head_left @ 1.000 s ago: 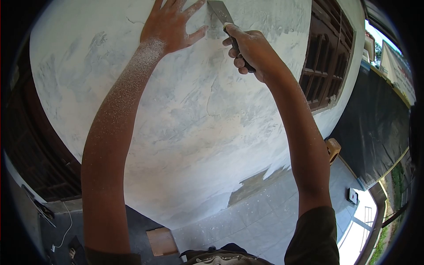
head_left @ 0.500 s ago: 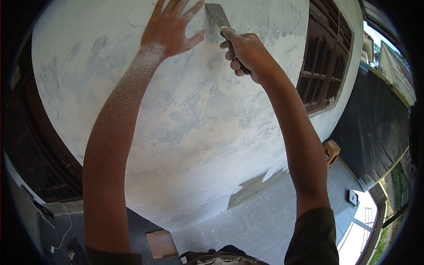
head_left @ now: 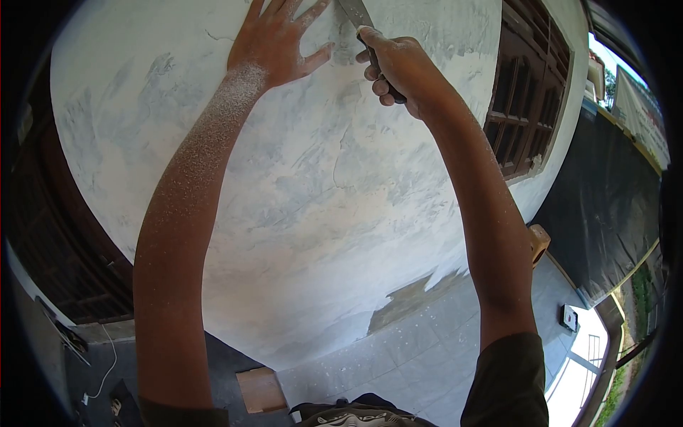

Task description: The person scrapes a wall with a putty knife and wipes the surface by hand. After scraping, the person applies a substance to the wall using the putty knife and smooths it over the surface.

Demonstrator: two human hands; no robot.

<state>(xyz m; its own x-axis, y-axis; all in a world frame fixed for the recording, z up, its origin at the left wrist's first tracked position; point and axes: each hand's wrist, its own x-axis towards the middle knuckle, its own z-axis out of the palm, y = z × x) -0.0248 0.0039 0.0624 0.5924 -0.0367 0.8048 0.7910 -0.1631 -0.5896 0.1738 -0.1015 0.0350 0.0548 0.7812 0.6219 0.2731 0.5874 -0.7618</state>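
A putty knife [head_left: 358, 16] with a dark handle is gripped in my right hand [head_left: 400, 70], its blade pointing up and to the left, the tip cut off by the top of the view. In front of me stands a white and grey patchy plastered wall [head_left: 284, 220] with a thin crack. My left hand [head_left: 274, 44] lies flat against it with fingers spread, left of the blade; its fingertips are partly out of view. White dust coats the left wrist and forearm.
At the right is a brown wooden window [head_left: 526, 99], with a dark sheet [head_left: 605, 199] beyond it. A brown wooden door [head_left: 57, 235] stands at the left. On the tiled floor are a cardboard piece [head_left: 260, 390], a white cable [head_left: 110, 363] and a brown stool [head_left: 539, 242].
My right hand has moved slightly upward with the putty knife, its blade sliding further past the top edge. The left hand stays nearly in place.
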